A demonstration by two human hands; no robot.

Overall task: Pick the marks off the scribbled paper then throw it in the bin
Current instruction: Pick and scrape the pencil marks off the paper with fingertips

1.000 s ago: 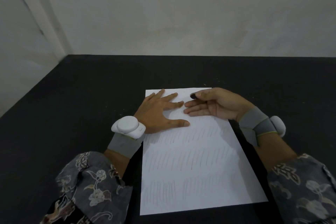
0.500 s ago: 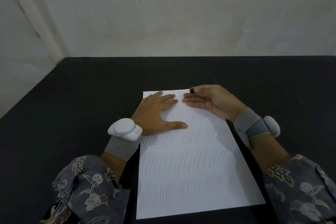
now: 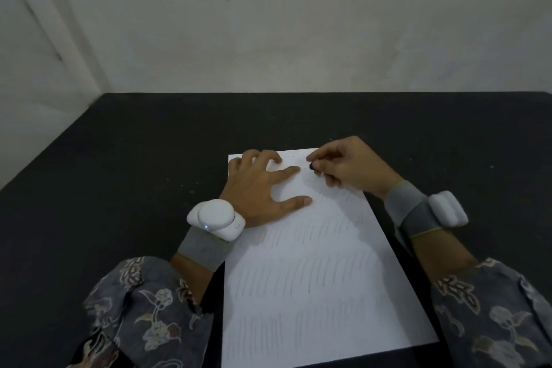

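A white sheet of paper (image 3: 313,278) with several rows of faint pencil strokes lies on the black table (image 3: 134,173). My left hand (image 3: 260,188) presses flat on the sheet's upper left part, fingers spread. My right hand (image 3: 349,167) is at the sheet's top right, its fingers curled and pinching a small dark eraser (image 3: 311,166) whose tip touches the paper. Small dark crumbs lie on the paper around the eraser. No bin is in view.
A pale wall (image 3: 283,24) stands behind the table's far edge. The table's left edge runs diagonally at the left. Both wrists wear grey bands with white devices, on the left (image 3: 215,219) and on the right (image 3: 446,207).
My right hand has curled its fingers and brought the eraser tip down onto the paper near the top. My left hand's fingers slid up toward the top edge.
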